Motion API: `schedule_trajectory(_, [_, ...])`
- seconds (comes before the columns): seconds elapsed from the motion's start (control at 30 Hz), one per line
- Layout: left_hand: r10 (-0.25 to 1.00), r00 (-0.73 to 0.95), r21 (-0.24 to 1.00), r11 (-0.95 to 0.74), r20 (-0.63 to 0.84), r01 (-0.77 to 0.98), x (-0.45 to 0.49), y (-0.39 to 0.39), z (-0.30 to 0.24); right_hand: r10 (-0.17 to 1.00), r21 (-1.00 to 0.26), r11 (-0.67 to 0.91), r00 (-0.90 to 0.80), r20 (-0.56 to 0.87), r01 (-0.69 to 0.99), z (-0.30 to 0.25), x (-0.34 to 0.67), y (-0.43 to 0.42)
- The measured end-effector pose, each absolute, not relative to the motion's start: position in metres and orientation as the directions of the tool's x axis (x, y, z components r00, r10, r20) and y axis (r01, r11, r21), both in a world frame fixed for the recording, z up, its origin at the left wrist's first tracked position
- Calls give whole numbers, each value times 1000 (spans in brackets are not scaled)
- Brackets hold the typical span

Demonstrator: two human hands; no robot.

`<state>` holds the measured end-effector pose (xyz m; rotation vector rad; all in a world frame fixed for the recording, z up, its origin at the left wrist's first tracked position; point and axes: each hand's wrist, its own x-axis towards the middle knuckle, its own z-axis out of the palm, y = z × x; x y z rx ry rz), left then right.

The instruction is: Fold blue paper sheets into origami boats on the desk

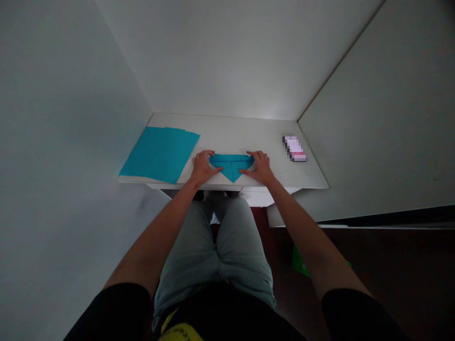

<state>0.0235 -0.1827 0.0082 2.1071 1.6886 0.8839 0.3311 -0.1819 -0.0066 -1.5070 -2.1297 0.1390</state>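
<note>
A folded piece of blue paper [232, 169] lies on the white desk in front of me. It has a straight band along its far edge and a point facing me, with a crease down the middle. At its left end my left hand [203, 166] grips it, thumb on top and fingers at the far corner. My right hand [261, 166] holds the opposite end the same way, thumb on the paper and fingertips at the far right corner.
Several blue sheets [161, 151] lie stacked at the desk's left. A phone [295, 148], blurred out, rests at the right. White walls [227, 61] enclose the desk [227, 123] at back and sides. Something green [299, 260] is on the dark floor.
</note>
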Motion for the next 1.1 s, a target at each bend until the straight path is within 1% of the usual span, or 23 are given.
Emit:
schedule_trajectory(0.1, [946,150,539,-289,288,791,26,-185,12,878,-339,412,-269,396,845,-5,331,-185])
schedule_trajectory(0.2, [920,266,486,-379,287,787,29,-189,15,859,-288,447,-317,402,847,-1,331,-188])
schedule_trajectory(0.27, [886,368,451,-461,283,764,31,-191,16,857,-260,459,-346,383,849,2,329,-190])
schedule_trajectory(0.37, [831,502,400,-555,239,729,34,-192,17,854,-226,478,-390,344,849,6,322,-193])
schedule_trajectory(0.5, [781,596,325,-621,186,713,35,-197,18,801,-220,592,-533,273,776,5,306,-198])
schedule_trajectory(0.6, [757,626,298,-650,185,699,30,-201,15,781,-261,624,-574,247,736,-2,303,-202])
schedule_trajectory(0.73, [743,646,325,-664,176,674,16,-205,12,810,-306,585,-521,270,751,-8,320,-209])
schedule_trajectory(0.83, [733,652,340,-673,192,656,7,-210,9,837,-283,542,-479,264,791,-6,335,-223])
schedule_trajectory(0.97, [749,628,354,-657,211,665,2,-226,7,826,-227,560,-512,237,797,-4,338,-249])
schedule_trajectory(1.1, [772,609,398,-624,183,672,2,-243,14,809,-254,585,-532,250,770,-7,335,-267])
